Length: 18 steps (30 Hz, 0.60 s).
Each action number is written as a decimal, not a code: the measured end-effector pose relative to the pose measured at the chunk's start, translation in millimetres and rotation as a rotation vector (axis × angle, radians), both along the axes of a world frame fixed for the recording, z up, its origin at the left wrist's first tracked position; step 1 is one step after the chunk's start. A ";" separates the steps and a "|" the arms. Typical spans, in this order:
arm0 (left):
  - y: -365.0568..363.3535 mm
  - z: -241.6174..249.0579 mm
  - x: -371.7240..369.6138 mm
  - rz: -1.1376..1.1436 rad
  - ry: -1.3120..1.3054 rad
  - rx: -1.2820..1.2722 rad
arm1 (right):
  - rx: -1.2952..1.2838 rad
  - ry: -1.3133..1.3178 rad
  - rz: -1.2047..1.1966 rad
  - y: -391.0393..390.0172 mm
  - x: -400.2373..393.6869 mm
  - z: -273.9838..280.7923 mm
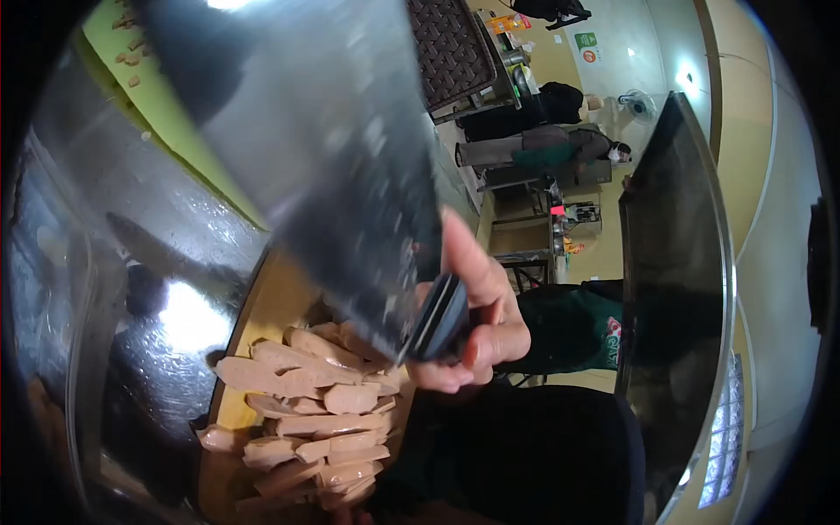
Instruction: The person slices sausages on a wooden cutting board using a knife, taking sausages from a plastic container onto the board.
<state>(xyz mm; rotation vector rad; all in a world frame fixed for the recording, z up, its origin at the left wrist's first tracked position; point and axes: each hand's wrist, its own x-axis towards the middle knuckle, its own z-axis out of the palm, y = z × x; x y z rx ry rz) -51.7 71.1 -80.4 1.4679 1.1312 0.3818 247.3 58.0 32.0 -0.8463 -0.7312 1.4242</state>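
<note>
My right hand (pixel 490 328) is closed round the dark handle of a cleaver (pixel 341 166). Its broad steel blade is blurred and fills the upper middle of the view. Small wet bits cling to the blade. Beside the hand, a pile of pinkish-brown sausage slices (pixel 315 385) lies on a wooden board (pixel 229 411). The slices are long and cut on a slant. Part of the pile is hidden behind the blade. My left hand is not in view.
The view is turned sideways. A green cutting board (pixel 175 131) with small crumbs lies on the shiny metal counter (pixel 166 236). A green apron (pixel 560 328) shows beside a large dark panel (pixel 674 306). Other people (pixel 560 144) stand farther back, near a woven brown tray (pixel 446 48).
</note>
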 end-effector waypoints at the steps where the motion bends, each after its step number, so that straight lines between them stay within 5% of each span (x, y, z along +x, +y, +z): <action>1: -1.2 -1.1 -0.1 -0.001 0.003 -0.004 | 0.025 -0.018 -0.058 0.3 2.0 -3.8; 18: -3.7 -11.4 -8.9 -0.008 0.068 -0.079 | 0.080 -0.071 -0.324 20.6 12.0 -34.3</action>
